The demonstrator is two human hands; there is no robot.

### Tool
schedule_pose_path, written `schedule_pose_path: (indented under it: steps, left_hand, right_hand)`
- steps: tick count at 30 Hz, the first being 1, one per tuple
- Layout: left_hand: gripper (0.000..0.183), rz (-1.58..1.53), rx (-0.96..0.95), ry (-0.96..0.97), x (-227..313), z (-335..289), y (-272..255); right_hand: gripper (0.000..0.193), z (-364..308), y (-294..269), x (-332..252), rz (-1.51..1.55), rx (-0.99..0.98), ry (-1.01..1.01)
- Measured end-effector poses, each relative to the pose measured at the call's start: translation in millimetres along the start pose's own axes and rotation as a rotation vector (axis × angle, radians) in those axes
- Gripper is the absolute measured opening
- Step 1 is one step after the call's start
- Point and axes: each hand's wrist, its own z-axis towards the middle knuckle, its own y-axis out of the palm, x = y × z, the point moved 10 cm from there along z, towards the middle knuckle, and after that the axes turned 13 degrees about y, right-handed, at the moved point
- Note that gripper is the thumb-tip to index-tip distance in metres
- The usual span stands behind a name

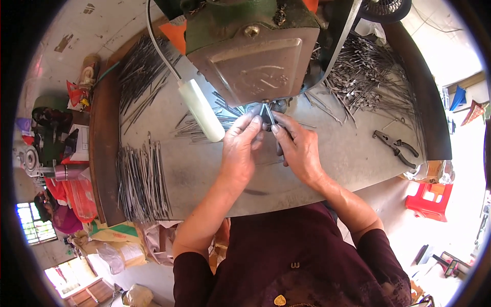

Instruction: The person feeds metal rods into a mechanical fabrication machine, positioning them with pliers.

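Observation:
Both hands meet just below the green-and-brown machine head (250,66). My left hand (239,143) is closed in a pinch, its fingertips on thin metal pieces (265,108) at the machine's lower edge. Close beside it, my right hand (300,146) is closed on a slim metal strip (271,115) that points up toward the machine. The fingers and the machine hide the ends of these pieces. Left of my hands, loose metal strips (197,128) lie on the grey metal table (204,174), partly beneath a white lamp (200,110) on a bent stem.
A neat row of metal strips (143,181) lies at the table's left, another pile (146,66) at far left. A tangled heap of metal pieces (365,77) fills the far right. Black-handled pliers (396,148) lie at right. Raised brown edges (105,153) border the table. A red stool (428,200) stands beyond.

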Motion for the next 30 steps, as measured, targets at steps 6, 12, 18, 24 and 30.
schedule_pose_path:
  steps: [6,12,18,24,30]
  left_hand:
    - [0.027,0.045,-0.064,0.016,2,5,-1]
    - [0.031,0.17,0.041,-0.018,5,5,-9]
    - [0.032,1.33,-0.322,0.943,80,-13,35]
    - [0.01,0.794,-0.14,0.607,63,13,5]
    - [0.02,0.259,-0.248,0.047,27,4,13]
  right_hand:
    - [0.03,3,3,0,0.061,-0.085,0.104]
    - [0.03,6,1,1,0.052,-0.067,0.059]
    - [0.031,13,1,3,-0.04,-0.143,0.129]
    - [0.031,13,-5,6,-0.007,-0.207,0.219]
    - [0.027,-2,-9,-24,-0.239,-0.122,-0.129]
